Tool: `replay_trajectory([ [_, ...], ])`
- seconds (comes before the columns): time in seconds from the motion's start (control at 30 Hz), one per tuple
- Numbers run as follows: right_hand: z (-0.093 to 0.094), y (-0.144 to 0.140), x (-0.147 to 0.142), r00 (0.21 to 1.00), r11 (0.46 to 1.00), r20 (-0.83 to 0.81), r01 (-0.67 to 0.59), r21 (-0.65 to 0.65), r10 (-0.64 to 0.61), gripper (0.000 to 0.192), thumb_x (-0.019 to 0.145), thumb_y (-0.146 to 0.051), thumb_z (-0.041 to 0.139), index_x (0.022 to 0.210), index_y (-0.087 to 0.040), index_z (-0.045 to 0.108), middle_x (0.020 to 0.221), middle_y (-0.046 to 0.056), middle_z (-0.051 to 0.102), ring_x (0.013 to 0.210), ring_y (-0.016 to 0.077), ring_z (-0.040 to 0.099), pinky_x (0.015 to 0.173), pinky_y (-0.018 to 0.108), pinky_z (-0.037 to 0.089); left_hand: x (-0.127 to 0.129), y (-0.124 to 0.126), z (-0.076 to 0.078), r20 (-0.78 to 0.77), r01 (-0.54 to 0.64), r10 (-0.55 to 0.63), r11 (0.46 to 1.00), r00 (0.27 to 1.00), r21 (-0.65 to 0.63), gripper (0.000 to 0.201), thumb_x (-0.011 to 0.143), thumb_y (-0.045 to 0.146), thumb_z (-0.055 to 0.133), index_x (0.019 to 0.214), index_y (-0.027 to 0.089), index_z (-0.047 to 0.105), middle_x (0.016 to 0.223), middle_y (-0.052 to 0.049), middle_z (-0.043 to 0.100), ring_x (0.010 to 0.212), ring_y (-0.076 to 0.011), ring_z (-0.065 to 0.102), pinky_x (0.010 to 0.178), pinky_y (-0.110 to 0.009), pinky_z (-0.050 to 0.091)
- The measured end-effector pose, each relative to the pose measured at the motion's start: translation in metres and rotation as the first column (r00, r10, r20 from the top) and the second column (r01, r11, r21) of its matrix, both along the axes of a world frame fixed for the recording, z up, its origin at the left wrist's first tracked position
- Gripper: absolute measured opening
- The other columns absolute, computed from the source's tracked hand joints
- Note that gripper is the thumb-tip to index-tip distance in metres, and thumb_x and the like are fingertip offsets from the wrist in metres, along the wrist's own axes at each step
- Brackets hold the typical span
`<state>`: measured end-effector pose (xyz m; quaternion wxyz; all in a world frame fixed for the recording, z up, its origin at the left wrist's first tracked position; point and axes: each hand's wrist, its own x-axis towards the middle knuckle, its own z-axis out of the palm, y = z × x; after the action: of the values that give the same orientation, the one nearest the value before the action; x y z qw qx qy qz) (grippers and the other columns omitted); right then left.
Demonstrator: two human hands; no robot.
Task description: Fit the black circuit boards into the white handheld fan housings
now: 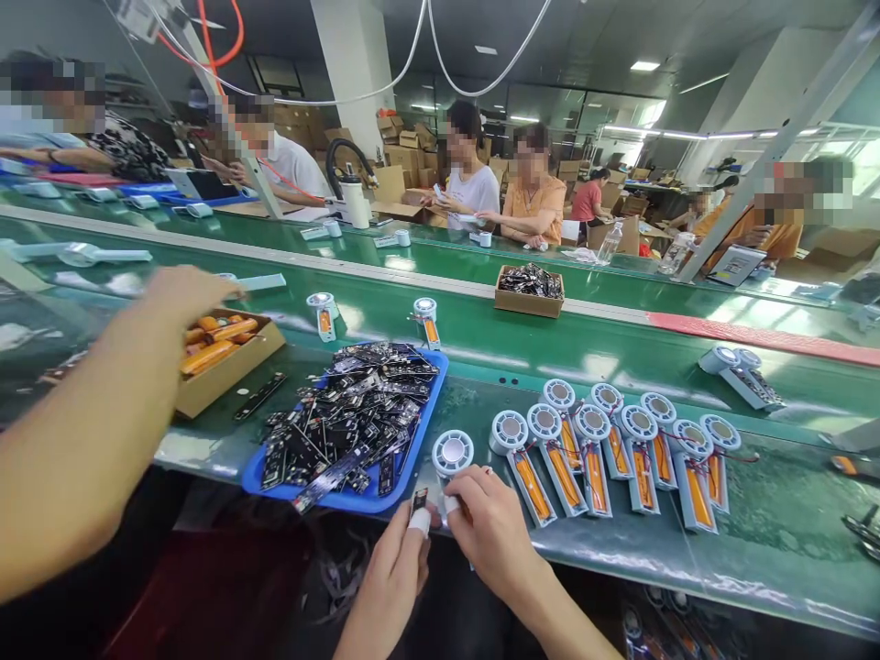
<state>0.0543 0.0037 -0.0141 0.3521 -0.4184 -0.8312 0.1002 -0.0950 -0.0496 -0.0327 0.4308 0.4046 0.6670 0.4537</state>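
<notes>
Both hands meet at the near edge of the green table. Left hand, with white tape on a fingertip, pinches a small black circuit board upright. Right hand is closed around the handle of a pale blue fan housing, whose round head shows just above the fingers.

Just left sits a blue tray heaped with more black boards. Right of the hands lies a row of fan housings with orange batteries fitted. Another person's arm reaches from the left over a cardboard box of orange batteries. Across the conveyor belt sit several seated workers. No writing is legible.
</notes>
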Motion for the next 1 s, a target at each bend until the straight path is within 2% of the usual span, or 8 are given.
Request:
replay_trajectory([
  [0.1, 0.002, -0.001, -0.001, 0.998, 1.000, 0.065, -0.001, 0.023, -0.001, 0.020, 0.083, -0.003, 0.059, 0.091, -0.021, 0.062, 0.088, 0.000, 0.070, 0.075, 0.0190, 0.061, 0.067, 0.029, 0.043, 0.005, 0.002, 0.002, -0.153, 0.110, -0.104, 0.993, 0.983, 0.036, 0.048, 0.091, 0.062, 0.041, 0.079, 0.021, 0.063, 0.051, 0.005, 0.050, 0.044, -0.0167, 0.051, 0.045, -0.028, 0.043],
  [0.17, 0.007, -0.002, -0.001, 0.993, 1.000, 0.118, -0.001, 0.029, -0.003, 0.019, 0.084, -0.003, 0.060, 0.091, -0.021, 0.062, 0.087, 0.000, 0.069, 0.075, 0.0192, 0.061, 0.066, 0.029, 0.043, 0.006, 0.005, 0.006, -0.279, 0.170, -0.146, 0.983, 0.949, 0.063, 0.044, 0.093, 0.055, 0.036, 0.074, 0.023, 0.060, 0.050, 0.004, 0.049, 0.045, -0.0182, 0.053, 0.047, -0.028, 0.044],
  [0.33, 0.019, -0.004, -0.003, 0.964, 1.000, 0.264, 0.016, 0.019, -0.021, 0.014, 0.086, -0.006, 0.063, 0.087, -0.020, 0.062, 0.088, 0.002, 0.067, 0.076, 0.0208, 0.061, 0.064, 0.031, 0.044, 0.006, 0.010, 0.009, -0.524, 0.266, -0.141, 0.949, 0.840, 0.170, 0.036, 0.096, 0.036, 0.030, 0.079, 0.024, 0.059, 0.065, -0.004, 0.067, 0.060, -0.0224, 0.067, 0.057, -0.031, 0.052],
  [0.47, 0.022, -0.003, -0.009, 0.941, 0.999, 0.336, 0.035, 0.041, -0.047, 0.017, 0.085, -0.005, 0.061, 0.080, -0.020, 0.060, 0.087, 0.006, 0.065, 0.073, 0.0219, 0.060, 0.059, 0.032, 0.045, 0.009, 0.008, 0.002, -0.727, 0.307, -0.050, 0.924, 0.685, 0.226, 0.031, 0.095, 0.023, 0.029, 0.086, 0.024, 0.059, 0.074, -0.006, 0.070, 0.065, -0.0233, 0.073, 0.056, -0.030, 0.053],
  [0.57, 0.023, -0.001, -0.009, 0.928, 0.999, 0.371, 0.020, 0.037, -0.032, 0.016, 0.084, -0.005, 0.061, 0.078, -0.020, 0.060, 0.085, 0.008, 0.063, 0.072, 0.0233, 0.060, 0.057, 0.032, 0.045, 0.007, 0.005, -0.001, -0.829, 0.347, -0.055, 0.922, 0.557, 0.172, 0.031, 0.093, 0.013, 0.029, 0.089, 0.024, 0.058, 0.074, -0.004, 0.067, 0.065, -0.0235, 0.074, 0.051, -0.029, 0.050],
  [0.63, 0.025, 0.001, -0.006, 0.926, 1.000, 0.378, -0.021, 0.020, 0.012, 0.015, 0.086, -0.006, 0.060, 0.080, -0.019, 0.061, 0.087, 0.008, 0.064, 0.073, 0.0233, 0.061, 0.057, 0.032, 0.046, 0.003, 0.005, 0.001, -0.850, 0.391, -0.070, 0.905, 0.521, 0.165, 0.032, 0.093, 0.011, 0.029, 0.092, 0.023, 0.058, 0.075, -0.005, 0.066, 0.066, -0.0241, 0.074, 0.050, -0.029, 0.049],
  [0.8, 0.027, 0.005, 0.007, 0.950, 0.993, 0.288, -0.114, -0.043, 0.121, 0.014, 0.092, -0.006, 0.057, 0.094, -0.019, 0.063, 0.100, 0.007, 0.066, 0.081, 0.0205, 0.064, 0.066, 0.029, 0.049, -0.011, 0.010, 0.011, -0.793, 0.496, -0.204, 0.857, 0.574, 0.138, 0.032, 0.098, 0.016, 0.028, 0.093, 0.024, 0.059, 0.081, -0.005, 0.068, 0.067, -0.0232, 0.073, 0.054, -0.030, 0.051],
  [1.0, 0.026, 0.013, 0.016, 0.963, 0.973, 0.175, -0.184, -0.140, 0.207, 0.029, 0.095, -0.006, 0.053, 0.117, -0.021, 0.064, 0.108, 0.006, 0.065, 0.087, 0.0184, 0.066, 0.072, 0.026, 0.052, -0.023, 0.016, 0.014, -0.657, 0.546, -0.341, 0.828, 0.673, 0.129, 0.034, 0.098, 0.020, 0.031, 0.101, 0.025, 0.064, 0.094, -0.007, 0.073, 0.090, -0.0243, 0.074, 0.073, -0.032, 0.057],
])
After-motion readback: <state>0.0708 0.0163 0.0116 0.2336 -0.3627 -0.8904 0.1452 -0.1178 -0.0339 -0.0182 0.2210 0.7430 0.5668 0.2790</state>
